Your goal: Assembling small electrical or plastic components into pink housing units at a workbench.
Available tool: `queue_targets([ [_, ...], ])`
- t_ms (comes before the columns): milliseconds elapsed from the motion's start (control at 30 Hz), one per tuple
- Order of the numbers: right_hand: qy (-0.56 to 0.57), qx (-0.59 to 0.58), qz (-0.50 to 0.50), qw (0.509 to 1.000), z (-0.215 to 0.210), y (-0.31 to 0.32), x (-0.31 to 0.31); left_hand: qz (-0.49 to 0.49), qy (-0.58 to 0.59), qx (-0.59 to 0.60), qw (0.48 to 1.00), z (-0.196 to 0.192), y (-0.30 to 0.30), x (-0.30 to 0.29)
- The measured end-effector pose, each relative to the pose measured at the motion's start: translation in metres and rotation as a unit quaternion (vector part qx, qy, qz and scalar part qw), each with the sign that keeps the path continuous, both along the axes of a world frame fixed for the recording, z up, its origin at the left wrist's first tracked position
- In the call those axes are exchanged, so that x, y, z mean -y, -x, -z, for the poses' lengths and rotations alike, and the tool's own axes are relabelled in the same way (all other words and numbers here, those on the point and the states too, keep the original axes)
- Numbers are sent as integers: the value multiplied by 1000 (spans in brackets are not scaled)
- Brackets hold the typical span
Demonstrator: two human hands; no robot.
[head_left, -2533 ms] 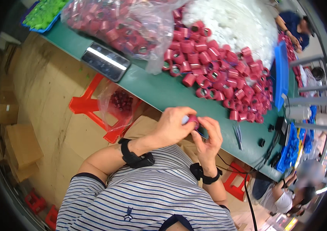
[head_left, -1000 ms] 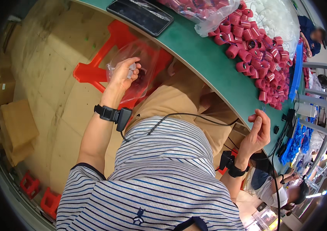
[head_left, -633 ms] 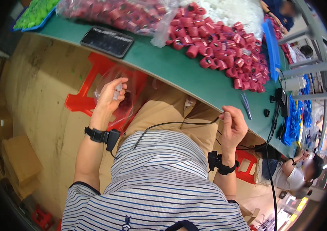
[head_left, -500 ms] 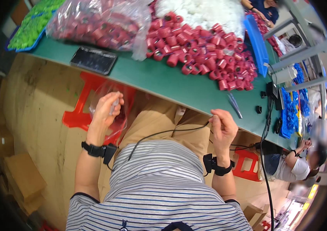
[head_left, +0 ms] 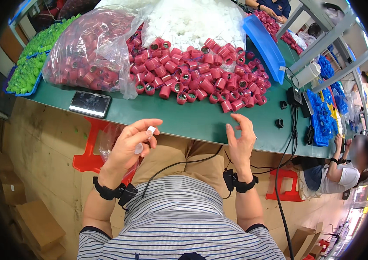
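My left hand (head_left: pixel 131 143) is above my lap, just off the table's front edge, fingers curled. Between its thumb and fingertips is a small white plastic piece (head_left: pixel 151 129); a second whitish piece (head_left: pixel 138 148) shows against the palm. My right hand (head_left: pixel 241 141) is over the table's front edge, thumb and forefinger apart, with nothing seen between them. A small pale bit shows beside its outer fingers, too little to name. Beyond both hands lies a heap of short red cylindrical caps (head_left: pixel 201 80), with a pile of white pieces (head_left: pixel 192 21) behind it.
A clear bag of red caps (head_left: pixel 88 56) and a dark phone (head_left: pixel 90 104) are on the green table (head_left: pixel 171 117) at left. Right are a blue tray (head_left: pixel 264 47) and black cables (head_left: pixel 292 130). Red stools (head_left: pixel 86 158) stand below. Co-workers sit far right and at the back.
Both hands have risen toward the table edge. My right hand has opened from a pinch. Tweezers seen on the table near it earlier no longer show. The view has shifted.
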State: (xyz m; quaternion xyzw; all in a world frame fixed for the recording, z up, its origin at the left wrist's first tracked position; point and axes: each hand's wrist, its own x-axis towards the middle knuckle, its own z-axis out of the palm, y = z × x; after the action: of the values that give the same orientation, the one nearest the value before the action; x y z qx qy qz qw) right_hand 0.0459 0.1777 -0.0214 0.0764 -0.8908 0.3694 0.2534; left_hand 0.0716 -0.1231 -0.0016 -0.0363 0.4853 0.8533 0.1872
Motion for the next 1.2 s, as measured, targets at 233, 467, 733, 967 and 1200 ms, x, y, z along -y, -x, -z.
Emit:
queue_targets([
  [233,-128,-44,73,988,16,25,-11,6,38,32,999,8,7,-19],
  [467,-227,-20,123,966,29,46,4,32,33,46,998,15,0,-37],
  [733,-242,-53,60,967,8,32,11,69,48,33,996,18,11,-52],
  [967,-186,167,-123,960,-30,31,12,57,187,-93,976,19,38,-84],
  [1200,-7,16,-79,997,-30,39,13,43,257,-73,963,29,62,-94],
])
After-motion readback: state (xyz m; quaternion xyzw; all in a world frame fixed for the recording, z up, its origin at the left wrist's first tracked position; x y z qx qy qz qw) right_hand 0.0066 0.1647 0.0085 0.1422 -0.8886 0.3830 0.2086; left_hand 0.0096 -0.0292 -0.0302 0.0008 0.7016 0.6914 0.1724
